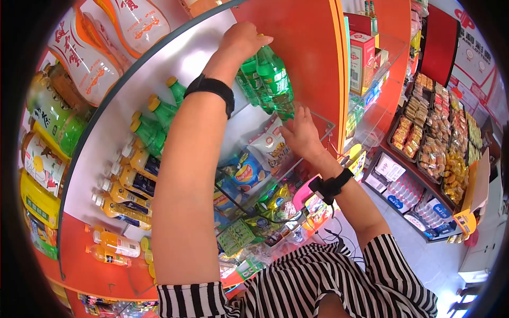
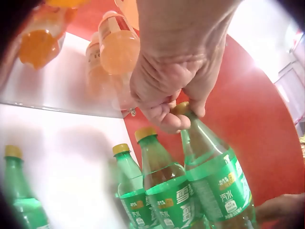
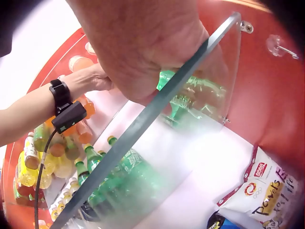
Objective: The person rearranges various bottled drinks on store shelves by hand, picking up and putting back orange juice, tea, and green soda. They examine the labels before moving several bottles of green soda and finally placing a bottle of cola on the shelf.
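The left hand (image 1: 244, 42) pinches the yellow cap (image 2: 181, 109) of a green-labelled, clear green plastic bottle (image 1: 275, 79), closed between thumb and bent fingers. The bottle is just beside the red-orange side panel (image 1: 305, 50), as are two matching green bottles (image 2: 167, 200). The right hand (image 1: 306, 132), thumb and forefinger apart and holding nothing visible, lies near the panel at the bottle's lower end; contact cannot be told. A white printed snack bag (image 3: 259, 191) lies near the panel; further green bottles (image 1: 151, 135) stand well apart from it.

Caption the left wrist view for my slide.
Left hand pinching the cap of a green bottle, two similar bottles alongside.
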A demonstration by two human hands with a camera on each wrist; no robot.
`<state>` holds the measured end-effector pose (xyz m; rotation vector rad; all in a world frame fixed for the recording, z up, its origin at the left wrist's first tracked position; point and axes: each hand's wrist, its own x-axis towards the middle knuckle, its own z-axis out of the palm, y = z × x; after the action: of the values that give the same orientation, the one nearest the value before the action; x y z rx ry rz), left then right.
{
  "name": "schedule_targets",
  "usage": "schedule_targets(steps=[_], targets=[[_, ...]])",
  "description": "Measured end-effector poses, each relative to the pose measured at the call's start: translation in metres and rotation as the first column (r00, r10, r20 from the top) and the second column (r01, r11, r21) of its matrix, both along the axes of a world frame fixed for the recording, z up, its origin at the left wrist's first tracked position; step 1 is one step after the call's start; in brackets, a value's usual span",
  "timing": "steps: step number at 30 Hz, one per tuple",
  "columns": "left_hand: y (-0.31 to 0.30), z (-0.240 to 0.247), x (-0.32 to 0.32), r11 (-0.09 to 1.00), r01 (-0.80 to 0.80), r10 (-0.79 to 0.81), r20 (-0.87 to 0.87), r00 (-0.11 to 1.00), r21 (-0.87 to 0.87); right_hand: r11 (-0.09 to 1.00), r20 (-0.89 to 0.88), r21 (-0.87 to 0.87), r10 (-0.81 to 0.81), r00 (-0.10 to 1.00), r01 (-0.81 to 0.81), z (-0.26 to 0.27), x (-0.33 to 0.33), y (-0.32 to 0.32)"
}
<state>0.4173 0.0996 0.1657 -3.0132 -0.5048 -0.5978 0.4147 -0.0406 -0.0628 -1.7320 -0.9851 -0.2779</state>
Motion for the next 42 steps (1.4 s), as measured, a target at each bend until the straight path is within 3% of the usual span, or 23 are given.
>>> schedule_targets(steps=[2, 5, 11, 17, 20, 22, 26, 28, 31, 35, 37, 42], targets=[[-0.002, -0.002, 0.003, 0.999, -0.015, 0.014, 0.038, 0.999, 0.041, 0.995, -0.103, -0.09, 0.027, 0.994, -0.037, 0.007, 0.004, -0.002], [-0.011, -0.002, 0.002, 0.997, -0.063, 0.06, 0.066, 0.996, 0.052, 0.994, -0.124, -0.103, 0.014, 0.992, -0.027, 0.006, 0.014, 0.003], [-0.015, -0.001, 0.003, 0.993, -0.108, 0.105, 0.057, 0.993, 0.053, 0.952, -0.068, -0.304, -0.061, 0.996, 0.037, 0.016, 0.03, 0.015], [-0.012, 0.0, 0.002, 0.988, -0.126, 0.12, 0.066, 0.991, 0.09, 0.92, -0.107, -0.388, -0.108, 0.988, 0.058, 0.028, 0.033, 0.022], [-0.004, 0.001, 0.003, 0.99, -0.101, 0.098, 0.033, 0.995, 0.094, 0.919, -0.078, -0.388, -0.106, 0.991, 0.068, 0.029, 0.031, 0.019], [0.002, 0.0, 0.002, 0.998, -0.058, 0.058, 0.022, 0.998, -0.03, 0.927, -0.08, -0.371, -0.093, 0.992, 0.057, 0.03, 0.028, 0.016], [0.012, -0.003, -0.005, 0.995, -0.076, 0.078, 0.019, 0.997, -0.071, 0.937, -0.026, -0.34, -0.089, 0.996, 0.075, 0.028, 0.02, 0.02], [0.016, -0.006, -0.007, 0.996, 0.028, -0.015, 0.14, 0.99, -0.089, 0.935, -0.029, -0.347, -0.088, 0.996, 0.072, 0.028, 0.02, 0.022], [0.011, -0.008, -0.01, 0.981, 0.02, 0.01, 0.15, 0.989, -0.193, 0.934, -0.032, -0.348, -0.093, 0.995, 0.076, 0.027, 0.025, 0.026], [0.005, -0.008, -0.009, 0.973, -0.09, 0.106, 0.066, 0.992, -0.212, 0.935, -0.035, -0.344, -0.108, 0.994, 0.089, 0.025, 0.029, 0.026], [0.009, -0.014, -0.003, 0.989, -0.074, 0.096, 0.181, 0.979, -0.127, 0.938, -0.03, -0.333, -0.113, 0.993, 0.096, 0.025, 0.029, 0.027], [0.006, -0.024, 0.002, 0.988, -0.031, 0.07, 0.261, 0.963, -0.15, 0.947, -0.033, -0.304, -0.117, 0.993, 0.102, 0.022, 0.032, 0.028]])
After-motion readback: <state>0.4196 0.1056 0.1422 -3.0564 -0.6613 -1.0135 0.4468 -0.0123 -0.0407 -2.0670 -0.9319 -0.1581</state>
